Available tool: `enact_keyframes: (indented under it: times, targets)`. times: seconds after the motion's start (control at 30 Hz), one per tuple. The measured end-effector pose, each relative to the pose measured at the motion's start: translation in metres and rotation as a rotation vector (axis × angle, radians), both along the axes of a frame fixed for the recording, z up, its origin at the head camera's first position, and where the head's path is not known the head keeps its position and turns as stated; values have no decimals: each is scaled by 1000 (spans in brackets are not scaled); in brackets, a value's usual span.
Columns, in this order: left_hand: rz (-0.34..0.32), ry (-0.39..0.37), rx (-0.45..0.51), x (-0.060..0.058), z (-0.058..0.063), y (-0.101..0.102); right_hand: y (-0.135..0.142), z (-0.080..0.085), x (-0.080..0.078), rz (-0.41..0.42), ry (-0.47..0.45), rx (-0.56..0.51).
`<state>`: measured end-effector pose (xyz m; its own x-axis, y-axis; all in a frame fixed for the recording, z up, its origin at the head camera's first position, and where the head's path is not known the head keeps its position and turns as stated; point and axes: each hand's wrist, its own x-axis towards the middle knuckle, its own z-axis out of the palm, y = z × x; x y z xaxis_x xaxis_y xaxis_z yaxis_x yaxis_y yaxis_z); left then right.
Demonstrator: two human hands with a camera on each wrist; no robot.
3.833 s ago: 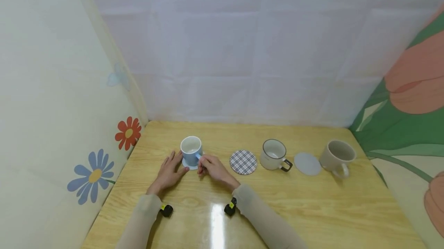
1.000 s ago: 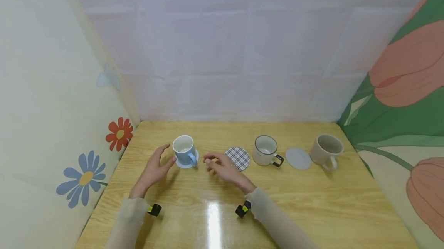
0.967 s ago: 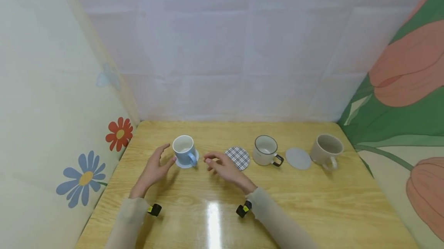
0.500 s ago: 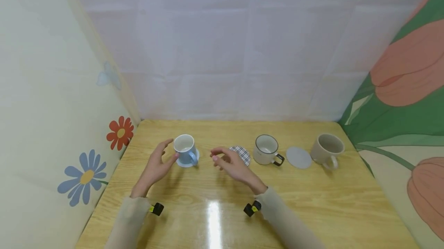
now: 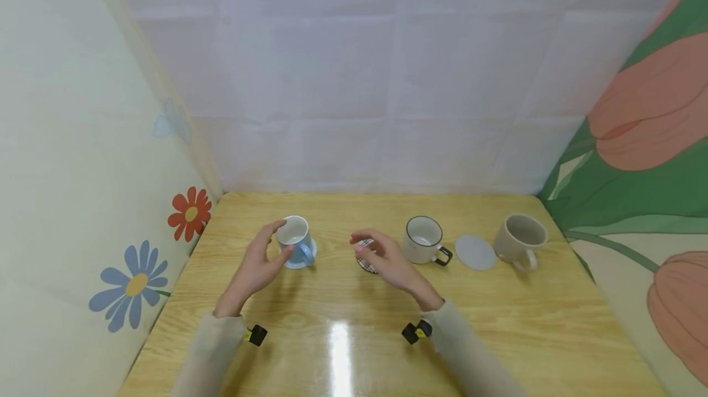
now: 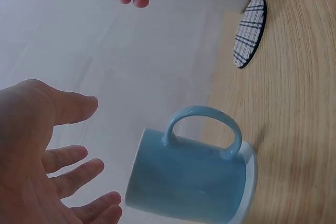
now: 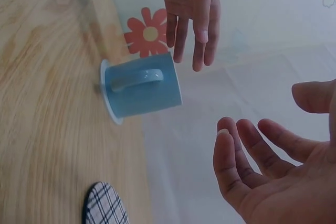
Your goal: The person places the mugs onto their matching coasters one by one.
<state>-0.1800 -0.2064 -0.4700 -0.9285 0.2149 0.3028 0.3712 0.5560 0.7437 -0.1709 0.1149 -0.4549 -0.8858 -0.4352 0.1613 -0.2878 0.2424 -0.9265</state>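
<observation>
A light blue mug (image 6: 184, 177) stands upright on a pale blue round coaster (image 6: 250, 179), its handle toward the front right. My left hand (image 5: 257, 267) hovers at the mug's left side, thumb and fingers spread; in the left wrist view a gap shows between the fingertips and the rim. My right hand (image 5: 394, 267) hangs in the air over a black-and-white plaid coaster (image 7: 105, 206), covering much of it in the head view. Its fingers are loosely bent, with nothing between them and the thumb.
Right of the plaid coaster stands a white mug (image 5: 417, 252) with a dark rim and black handle. Beyond it lie a grey round coaster (image 5: 475, 253) and a beige mug (image 5: 511, 248). A white cloth wall (image 5: 332, 151) closes off the wooden table's (image 5: 310, 348) back edge.
My right hand, which pinched the blue mug's handle, has let go and moved right over the plaid coaster. My left hand has lifted from the coaster's edge, drawn back, then drifted toward the mug.
</observation>
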Motion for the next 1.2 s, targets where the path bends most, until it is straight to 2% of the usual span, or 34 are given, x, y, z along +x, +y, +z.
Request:
enact_keyframes:
  times: [0.4,0.67,0.83,1.07,1.2]
  targets:
    - [-38,-11,37,3,6,12,24,4,1,-21,105,-30]
    - [-86,-14,1,2,10,26,44,8,-1,-40,158,-47]
    - [-97,-3,-40,1,9,34,58,9,-2,-77,158,-34]
    - [-114,-30,-44,-1,9,47,74,11,-1,-106,197,-55]
    - [-128,-35,-41,-2,7,52,79,13,-2,-117,219,-33]
